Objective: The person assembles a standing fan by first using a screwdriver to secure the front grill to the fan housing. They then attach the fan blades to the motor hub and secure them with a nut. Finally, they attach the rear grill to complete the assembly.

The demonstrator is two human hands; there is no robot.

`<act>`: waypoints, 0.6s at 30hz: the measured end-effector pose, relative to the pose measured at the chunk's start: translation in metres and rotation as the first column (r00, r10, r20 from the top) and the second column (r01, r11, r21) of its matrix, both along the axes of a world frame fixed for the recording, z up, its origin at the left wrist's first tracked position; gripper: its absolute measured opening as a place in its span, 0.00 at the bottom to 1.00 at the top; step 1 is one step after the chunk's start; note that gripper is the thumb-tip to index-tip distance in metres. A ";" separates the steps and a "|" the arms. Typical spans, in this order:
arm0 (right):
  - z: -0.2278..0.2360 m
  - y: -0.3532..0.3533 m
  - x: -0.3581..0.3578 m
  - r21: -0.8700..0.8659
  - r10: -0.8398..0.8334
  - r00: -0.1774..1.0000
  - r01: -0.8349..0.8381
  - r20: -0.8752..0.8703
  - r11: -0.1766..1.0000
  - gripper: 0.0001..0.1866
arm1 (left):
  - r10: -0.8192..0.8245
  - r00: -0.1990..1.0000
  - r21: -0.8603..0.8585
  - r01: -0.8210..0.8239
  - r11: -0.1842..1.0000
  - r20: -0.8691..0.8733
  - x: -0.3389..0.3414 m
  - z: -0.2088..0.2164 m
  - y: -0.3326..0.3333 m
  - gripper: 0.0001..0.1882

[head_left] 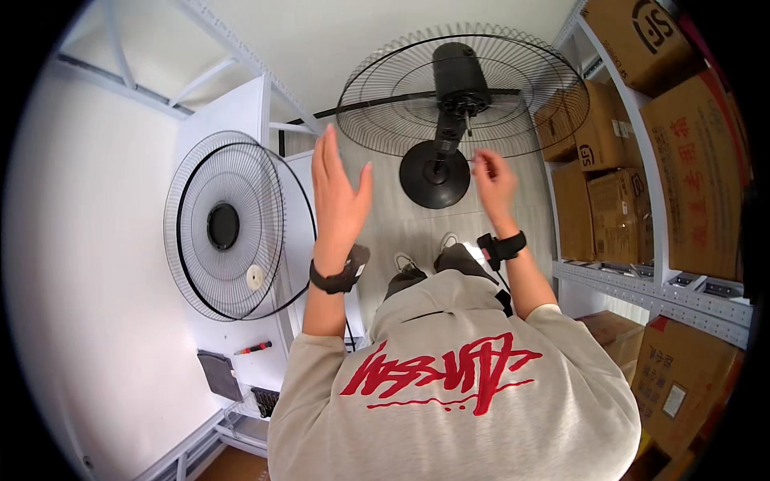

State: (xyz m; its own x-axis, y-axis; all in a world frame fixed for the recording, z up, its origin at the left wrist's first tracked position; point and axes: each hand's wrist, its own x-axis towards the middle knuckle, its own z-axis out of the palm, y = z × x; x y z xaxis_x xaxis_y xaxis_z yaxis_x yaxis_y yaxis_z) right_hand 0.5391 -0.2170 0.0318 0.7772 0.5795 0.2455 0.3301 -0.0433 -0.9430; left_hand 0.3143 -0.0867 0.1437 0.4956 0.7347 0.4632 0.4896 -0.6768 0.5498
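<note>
A black pedestal fan (459, 76) stands on the floor ahead of me, its round base (435, 175) below and a wide wire rear grille (377, 88) around the motor. No blades show on it, and a thin shaft sticks out of the motor housing. My left hand (341, 200) is raised left of the fan, fingers stretched out, holding nothing. Close to the grille's lower rim is my right hand (494, 183), its fingers curled together; what lies between them is hidden. The front grille (188, 240), with a black centre disc (223, 225), rests on a white surface to my left.
A small cream round piece (254, 277) lies by the front grille. Near it are a red-and-black screwdriver (253, 348), a dark flat case (218, 375) and a bit set (265, 401). Cardboard boxes (618, 212) fill the metal shelving (654, 176) on the right.
</note>
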 end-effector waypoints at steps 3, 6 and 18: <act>-0.023 -0.029 0.072 -0.006 -0.302 0.945 0.305 0.123 0.952 0.10 | -0.028 0.998 -0.007 0.028 1.000 0.063 0.042 0.011 0.012 0.40; -0.052 -0.052 0.134 -0.123 -0.512 0.840 0.536 0.180 0.835 0.16 | 0.036 0.997 0.138 -0.046 0.989 0.072 0.070 0.025 0.030 0.41; -0.121 -0.045 0.211 -0.358 -0.252 0.921 0.137 -0.298 0.924 0.19 | -0.024 0.994 0.218 0.001 0.976 0.106 0.125 0.019 0.070 0.17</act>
State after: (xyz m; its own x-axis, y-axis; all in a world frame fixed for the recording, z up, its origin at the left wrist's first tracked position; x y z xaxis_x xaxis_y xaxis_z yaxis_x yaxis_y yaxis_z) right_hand 0.7503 -0.2619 -0.0892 0.8846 0.4103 -0.2217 -0.0463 -0.3958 -0.9172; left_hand 0.4396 -0.0170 0.1624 0.4428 0.6044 0.6623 0.4264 -0.7917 0.4374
